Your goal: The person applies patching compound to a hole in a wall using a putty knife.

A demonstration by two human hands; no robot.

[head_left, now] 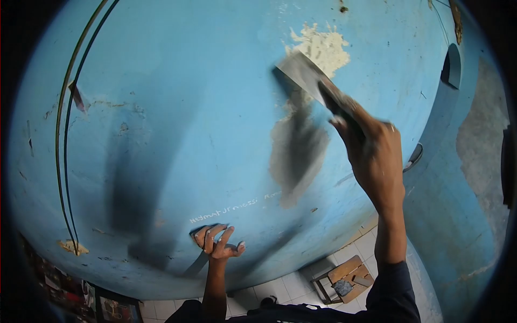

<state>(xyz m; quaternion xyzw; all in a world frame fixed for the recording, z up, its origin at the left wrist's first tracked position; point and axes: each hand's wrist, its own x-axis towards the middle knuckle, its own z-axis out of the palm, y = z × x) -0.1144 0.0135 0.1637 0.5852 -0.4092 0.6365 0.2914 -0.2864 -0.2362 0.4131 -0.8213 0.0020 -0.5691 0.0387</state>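
Note:
My right hand [377, 156] is wrapped round the dark handle of a putty knife [304, 75]. Its wide flat blade lies at or very near the blue wall [215, 97], overlapping the lower left edge of a rough cream-coloured patch [326, 48]. Below the blade is a smooth greyish patch [299, 161], partly under the arm's shadow. Lower down, my left hand [217, 242] rests against the wall with fingers bent and spread, thumb apart, and nothing visible in it. White smears mark its fingertips. Chalk-like writing [231, 207] runs just above it.
Two dark cables [65, 134] hang down the wall at the left. A small wooden stool [350, 277] with a grey lump [342, 287] on it stands on the tiled floor [291, 285]. Framed items [116, 309] are at lower left. The wall curves away at right.

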